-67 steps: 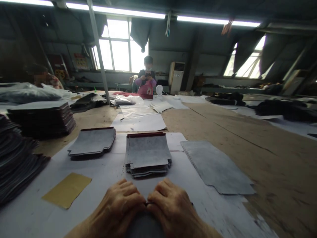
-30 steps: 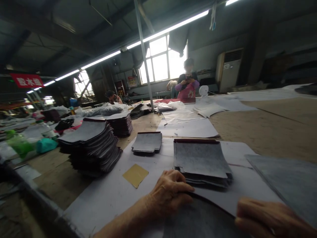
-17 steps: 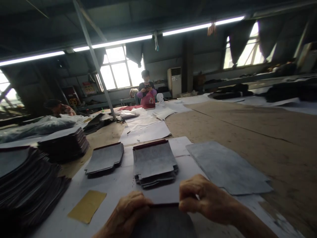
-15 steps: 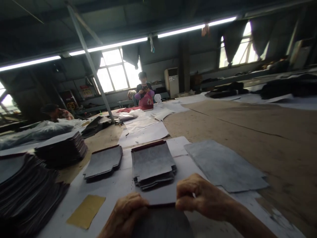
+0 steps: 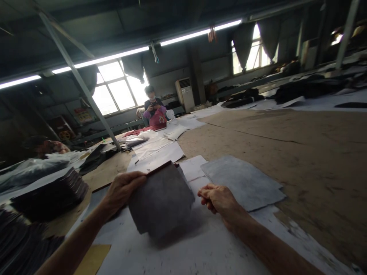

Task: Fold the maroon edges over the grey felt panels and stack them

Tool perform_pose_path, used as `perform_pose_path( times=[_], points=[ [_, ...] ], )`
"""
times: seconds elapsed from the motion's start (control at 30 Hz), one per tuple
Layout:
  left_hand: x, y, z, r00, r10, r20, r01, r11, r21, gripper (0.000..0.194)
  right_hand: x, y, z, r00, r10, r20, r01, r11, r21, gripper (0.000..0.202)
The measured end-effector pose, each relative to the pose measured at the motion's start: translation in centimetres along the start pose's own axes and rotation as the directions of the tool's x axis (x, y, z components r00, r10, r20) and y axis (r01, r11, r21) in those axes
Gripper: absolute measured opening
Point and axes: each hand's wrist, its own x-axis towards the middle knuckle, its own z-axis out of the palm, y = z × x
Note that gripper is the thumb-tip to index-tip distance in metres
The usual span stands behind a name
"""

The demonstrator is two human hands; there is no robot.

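Note:
My left hand [image 5: 126, 189] pinches the upper left corner of a grey fabric panel [image 5: 162, 202] with a dark red folded top edge. The panel hangs tilted over the middle stack of similar panels and hides most of it. My right hand [image 5: 216, 198] is just right of the panel, apart from it, its fingers curled with nothing visible in them. Behind my left wrist, a second small stack [image 5: 99, 194] is partly covered. Larger grey sheets [image 5: 243, 181] lie to the right of my right hand.
White paper [image 5: 183, 252] covers the table under the work. Tall piles of dark panels [image 5: 48, 194] stand at left, near a tan piece [image 5: 93, 259]. A metal post [image 5: 83, 88] rises beyond them. A person [image 5: 155, 109] is at the table's far side, another [image 5: 54, 147] at far left.
The panel has moved up and forward from the near edge, over the middle stack. My right hand has let go of its edge; my left still holds it. The view has shifted right.

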Motion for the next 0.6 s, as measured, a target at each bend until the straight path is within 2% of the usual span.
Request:
perform_pose_path(
  times=[0.1, 0.17, 0.27, 0.4, 0.6],
  points=[
    [3.4, -1.3, 1.3, 0.998, 0.042, 0.043, -0.045, 0.996, 0.078, 0.035, 0.0, 0.0, 0.0, 1.000, 0.008, -0.012, -0.008, 1.000, -0.011, 0.010],
    [4.5, -2.4, 2.6, 0.996, 0.068, 0.064, -0.076, 0.987, 0.144, 0.030, 0.1, 0.1, 0.0, 1.000, 0.015, -0.014, -0.015, 1.000, -0.019, 0.011],
    [4.7, -3.2, 3.9, 0.995, 0.100, 0.024, -0.103, 0.964, 0.245, 0.026, 0.3, 0.3, 0.0, 1.000, 0.019, -0.009, -0.019, 0.999, -0.029, 0.012],
    [4.2, -3.2, 4.2, 0.988, 0.140, -0.064, -0.111, 0.939, 0.326, 0.026, 0.5, 0.4, 0.4, 1.000, 0.026, -0.003, -0.026, 0.999, -0.039, 0.012],
    [4.6, -3.2, 4.8, 0.983, 0.088, -0.163, -0.012, 0.908, 0.418, 0.023, 0.3, 0.2, 0.6, 1.000, 0.027, -0.001, -0.027, 0.998, -0.055, 0.012]
  ],
)
